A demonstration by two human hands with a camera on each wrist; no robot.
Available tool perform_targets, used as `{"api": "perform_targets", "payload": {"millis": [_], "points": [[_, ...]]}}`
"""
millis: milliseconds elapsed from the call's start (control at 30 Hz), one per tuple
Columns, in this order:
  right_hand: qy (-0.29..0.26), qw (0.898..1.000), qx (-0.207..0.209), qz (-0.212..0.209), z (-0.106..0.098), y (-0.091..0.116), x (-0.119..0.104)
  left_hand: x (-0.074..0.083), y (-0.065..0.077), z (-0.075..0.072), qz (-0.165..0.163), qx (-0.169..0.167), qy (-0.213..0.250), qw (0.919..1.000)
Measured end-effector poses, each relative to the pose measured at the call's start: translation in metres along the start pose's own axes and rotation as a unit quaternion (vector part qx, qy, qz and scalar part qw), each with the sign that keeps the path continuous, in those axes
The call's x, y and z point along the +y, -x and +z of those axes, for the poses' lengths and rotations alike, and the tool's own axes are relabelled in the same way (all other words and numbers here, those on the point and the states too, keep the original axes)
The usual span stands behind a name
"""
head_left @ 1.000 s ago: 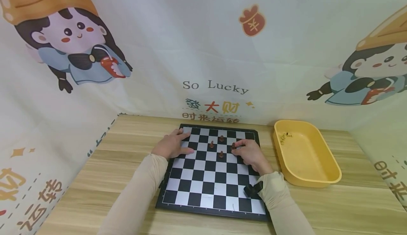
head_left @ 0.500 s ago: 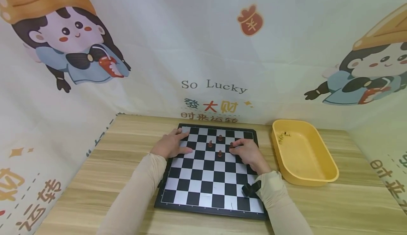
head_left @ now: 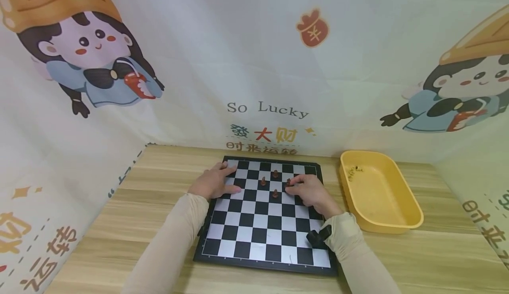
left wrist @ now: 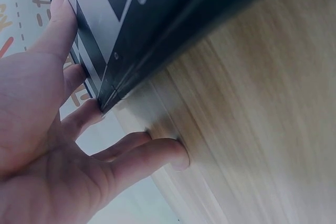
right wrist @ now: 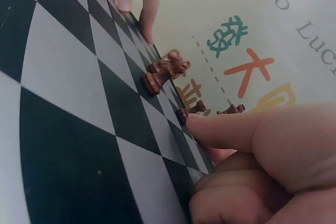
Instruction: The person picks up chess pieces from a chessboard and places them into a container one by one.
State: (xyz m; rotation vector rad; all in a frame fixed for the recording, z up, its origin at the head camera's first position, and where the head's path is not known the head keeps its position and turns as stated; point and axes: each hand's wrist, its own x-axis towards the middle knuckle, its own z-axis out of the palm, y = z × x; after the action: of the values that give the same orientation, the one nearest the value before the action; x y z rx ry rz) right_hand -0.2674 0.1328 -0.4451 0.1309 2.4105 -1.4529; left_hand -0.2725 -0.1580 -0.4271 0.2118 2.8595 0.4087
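Observation:
A black-and-white chessboard [head_left: 260, 230] lies on the wooden table. My left hand [head_left: 212, 182] rests at its far left edge with fingers spread. In the left wrist view, the thumb [left wrist: 59, 19] lies over the board's top while two fingers [left wrist: 152, 156] touch the tabletop beside it. My right hand [head_left: 312, 193] pinches a small reddish-brown chess piece [head_left: 288, 182] between thumb and fingertips, over the far right squares. Left of it stand three more brown pieces: a rear one [head_left: 275, 174], a left one [head_left: 263, 181] and a front one [head_left: 275, 193]. The right wrist view shows the front piece [right wrist: 160, 78] upright.
To the board's right stands a yellow plastic tub [head_left: 381, 223], with a few small yellowish things [head_left: 353, 171] near its far left corner. A printed white cloth [head_left: 191, 64] hangs behind the table [head_left: 123, 223] and along both sides.
My right hand, with its chess piece, has shifted slightly left across the far squares. The left hand keeps its place, and the three other pieces stand where they were. The head view has drifted a little.

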Motion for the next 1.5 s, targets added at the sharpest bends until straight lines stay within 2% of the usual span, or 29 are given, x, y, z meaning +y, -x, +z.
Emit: {"api": "perform_targets", "payload": {"millis": [533, 667, 967, 1200, 1500], "points": [[-0.028, 0.998, -0.024, -0.048, -0.014, 0.010, -0.009, 0.001, 0.003, -0.001, 0.015, 0.010, -0.010, 0.9998], [-0.010, 0.998, -0.015, -0.059, -0.019, 0.015, -0.014, 0.002, 0.004, -0.001, 0.016, 0.008, -0.012, 0.9998], [0.033, 0.998, -0.029, -0.033, -0.035, 0.026, -0.021, 0.002, 0.004, -0.001, 0.013, 0.008, -0.008, 0.9999], [0.023, 0.998, -0.042, -0.039, -0.052, 0.032, -0.017, 0.002, 0.003, -0.001, 0.018, 0.009, -0.013, 0.9997], [0.048, 0.996, -0.045, -0.057, -0.073, 0.043, -0.017, 0.001, 0.002, -0.001, 0.012, 0.009, -0.011, 0.9998]]}}
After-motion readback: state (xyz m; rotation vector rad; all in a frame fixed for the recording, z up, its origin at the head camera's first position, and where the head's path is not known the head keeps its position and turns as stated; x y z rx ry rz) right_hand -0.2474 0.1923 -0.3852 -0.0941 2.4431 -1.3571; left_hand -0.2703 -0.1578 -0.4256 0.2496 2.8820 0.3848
